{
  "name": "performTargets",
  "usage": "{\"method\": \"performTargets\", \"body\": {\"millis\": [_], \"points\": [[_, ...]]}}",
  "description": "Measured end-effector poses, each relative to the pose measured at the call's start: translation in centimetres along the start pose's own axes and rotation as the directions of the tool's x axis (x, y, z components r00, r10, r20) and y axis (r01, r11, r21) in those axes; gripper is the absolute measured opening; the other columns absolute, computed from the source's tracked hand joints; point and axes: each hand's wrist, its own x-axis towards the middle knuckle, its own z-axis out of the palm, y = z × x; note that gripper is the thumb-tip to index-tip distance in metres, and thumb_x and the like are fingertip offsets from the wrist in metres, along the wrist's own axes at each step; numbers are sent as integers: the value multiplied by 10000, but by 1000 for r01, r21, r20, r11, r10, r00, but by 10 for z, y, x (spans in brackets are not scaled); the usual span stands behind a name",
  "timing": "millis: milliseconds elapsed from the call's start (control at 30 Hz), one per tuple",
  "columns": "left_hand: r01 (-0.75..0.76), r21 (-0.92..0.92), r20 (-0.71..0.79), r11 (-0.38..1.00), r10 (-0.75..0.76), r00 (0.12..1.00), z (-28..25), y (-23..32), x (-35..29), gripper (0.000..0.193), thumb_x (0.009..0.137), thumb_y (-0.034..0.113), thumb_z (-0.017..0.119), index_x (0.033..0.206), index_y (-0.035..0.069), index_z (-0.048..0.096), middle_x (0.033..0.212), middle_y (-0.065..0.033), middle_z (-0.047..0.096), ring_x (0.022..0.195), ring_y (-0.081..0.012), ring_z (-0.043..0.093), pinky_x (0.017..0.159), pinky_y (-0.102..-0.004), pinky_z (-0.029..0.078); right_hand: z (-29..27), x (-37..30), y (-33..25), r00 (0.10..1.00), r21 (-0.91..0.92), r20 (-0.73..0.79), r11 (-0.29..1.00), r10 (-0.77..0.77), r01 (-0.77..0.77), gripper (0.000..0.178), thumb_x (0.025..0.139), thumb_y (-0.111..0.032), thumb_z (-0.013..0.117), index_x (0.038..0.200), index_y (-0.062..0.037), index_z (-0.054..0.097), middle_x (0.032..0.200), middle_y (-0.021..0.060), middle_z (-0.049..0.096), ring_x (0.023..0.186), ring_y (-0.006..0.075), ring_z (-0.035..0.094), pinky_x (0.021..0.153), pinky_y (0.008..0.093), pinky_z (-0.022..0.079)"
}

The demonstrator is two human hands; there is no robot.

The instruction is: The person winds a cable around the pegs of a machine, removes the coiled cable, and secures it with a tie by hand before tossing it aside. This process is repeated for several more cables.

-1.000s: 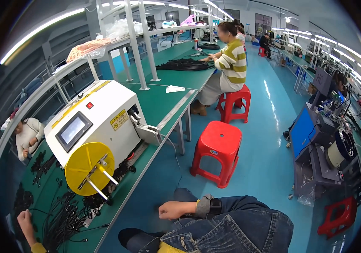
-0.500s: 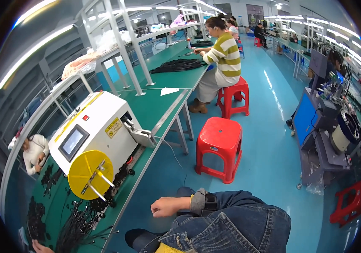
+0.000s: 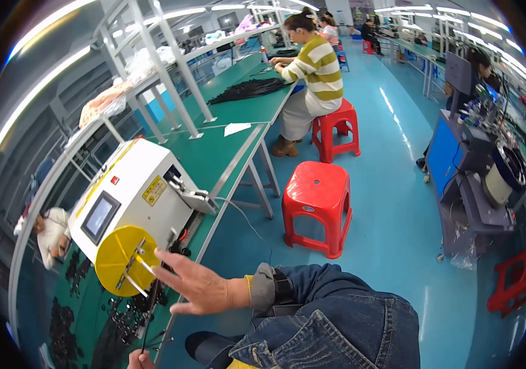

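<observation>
My left hand (image 3: 141,360) shows only in part at the lower edge, its fingers closed on a thin black cable (image 3: 148,323). The cable rises from them toward the machine's yellow disc. My right hand (image 3: 198,288) is stretched out over the table edge with its fingers apart, close to the two pale pegs (image 3: 144,264) on the yellow disc (image 3: 112,261). The disc is mounted on the front of a white machine (image 3: 134,190) with a small screen (image 3: 99,218). Whether my right fingertips touch a peg or the cable's upper end, I cannot tell.
Black cables (image 3: 112,344) lie bunched on the green table (image 3: 180,264) below the disc. A red stool (image 3: 316,203) stands beyond my right arm. Farther along, a person in a striped sweater (image 3: 317,67) sits at the table. A grey equipment cart (image 3: 454,178) is at the right.
My right hand has moved left to the yellow disc, its curled fingers now spread. My left hand has come rightward along the lower edge and now holds up a black cable.
</observation>
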Motion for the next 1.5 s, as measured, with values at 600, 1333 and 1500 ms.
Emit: {"method": "performTargets", "body": {"millis": [600, 1333, 1500], "points": [[-102, 462, -17, 881, 124, 992, 66, -7, 41, 392, 784, -5, 526, 1173, -19, 479, 1104, -216, 492, 891, -332, 508, 802, -369, 419, 38, -29, 43, 831, -286, 546, 956, 109, 63, 168, 731, -122, 589, 877, -77, 519, 646, 29, 419, 572, 168, 476, 488, 291, 394], [235, -134, -46, 963, -243, 969, 86, -54, 133, 111, 776, 105, 622, 847, 21, 634, 655, -94, 503, 584, -201, 495, 540, -307, 401, 90, 6, 103, 972, -204, 139, 966, 190, -160, 161, 761, -58, 609, 915, -12, 601, 821, 140, 619, 702, 299, 608, 606, 347, 491], [256, -316, -130, 914, -309, 942, 94, -81, 131, 107, 757, 103, 647, 802, 7, 634, 640, -71, 525, 550, -134, 493, 522, -278, 405, 109, 10, 111, 964, -222, 158, 959, 213, -176, 85, 784, -113, 606, 799, -30, 591, 695, 118, 586, 619, 298, 576, 543, 365, 463]]}}
